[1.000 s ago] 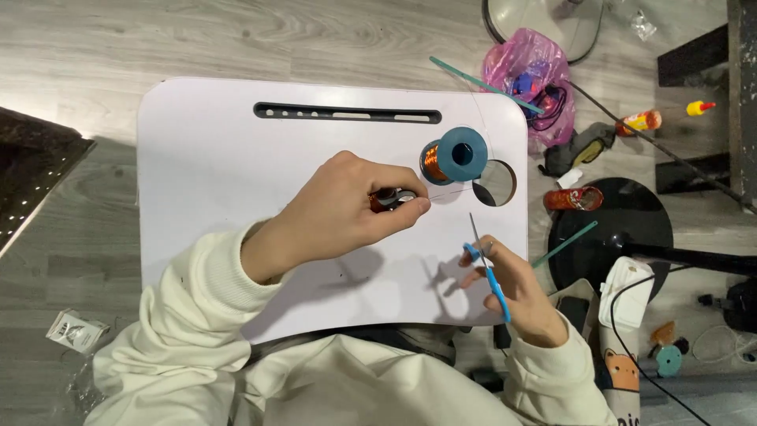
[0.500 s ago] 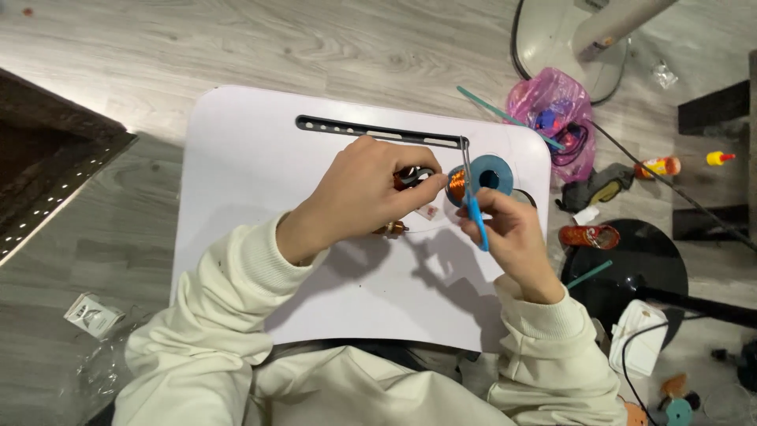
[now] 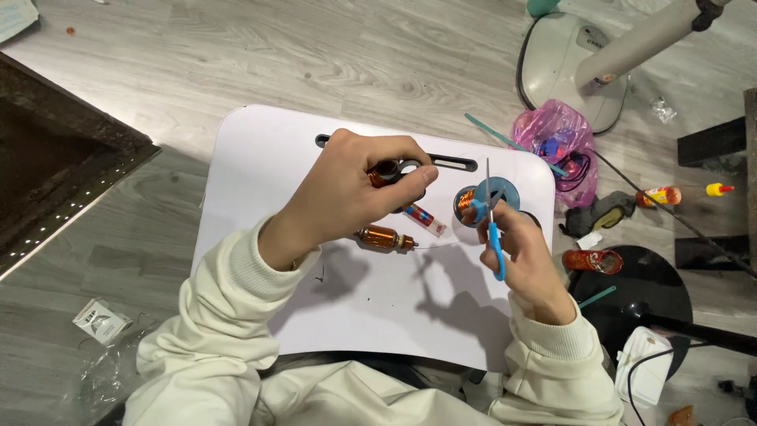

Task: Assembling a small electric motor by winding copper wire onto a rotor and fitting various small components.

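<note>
My left hand (image 3: 351, 197) is closed around a small dark ring-shaped part with copper winding (image 3: 392, 171), held just above the white lap table (image 3: 260, 158). Below that hand a copper-wound rotor (image 3: 382, 237) lies on the table, with a thin wire running off to the right. My right hand (image 3: 527, 264) grips blue-handled scissors (image 3: 492, 225), blades pointing up and nearly closed. The blades stand in front of a blue spool of copper wire (image 3: 482, 199). A small red and white tube (image 3: 423, 218) lies between the two hands.
A pink plastic bag (image 3: 556, 142) with small items sits beyond the table's right corner, near a white fan base (image 3: 552, 67). A black round stool (image 3: 646, 292), an orange can (image 3: 591, 260), small bottles and cables crowd the right floor. A dark box edge (image 3: 63, 181) is at left.
My right hand has carried the scissors from the table's lower right up to the blue spool. My left hand has stayed near the table's slot, and the copper rotor now shows beneath it.
</note>
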